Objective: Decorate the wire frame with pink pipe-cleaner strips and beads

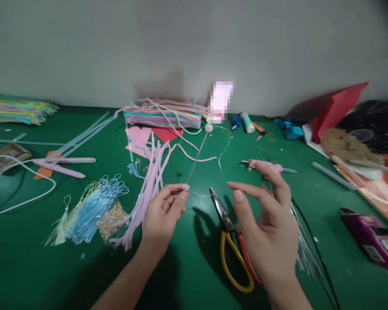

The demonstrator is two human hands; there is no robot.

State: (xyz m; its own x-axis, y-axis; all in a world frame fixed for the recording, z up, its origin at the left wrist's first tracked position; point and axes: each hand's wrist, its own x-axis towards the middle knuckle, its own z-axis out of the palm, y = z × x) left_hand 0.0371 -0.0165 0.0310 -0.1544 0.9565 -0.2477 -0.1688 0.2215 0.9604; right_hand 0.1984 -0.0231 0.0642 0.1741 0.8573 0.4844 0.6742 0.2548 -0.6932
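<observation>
My left hand [168, 204] is closed, thumb and index pinching the lower end of a thin stick [197, 159]. A small pink tuft [185, 187] shows at the fingertips, and a pink fuzzy ball [208, 128] tops the stick's far end. From the pinch a fine clear thread [202, 195] curves to the right. My right hand [267, 215] hovers with thumb and fingers apart, nothing visible between them. Beneath it lie scissors [226, 217] with one yellow and one red handle, partly covered by the hand. Lilac pipe cleaners [152, 172] lie just beyond my left hand.
Left are blue tassels [92, 215], a bag of gold beads [111, 220] and a pink flat-handled tool [63, 165]. A pipe cleaner bundle [164, 114] sits by the wall. Rightward are a pink glue gun [267, 167], clear wires [307, 254] and a purple tape dispenser [373, 239].
</observation>
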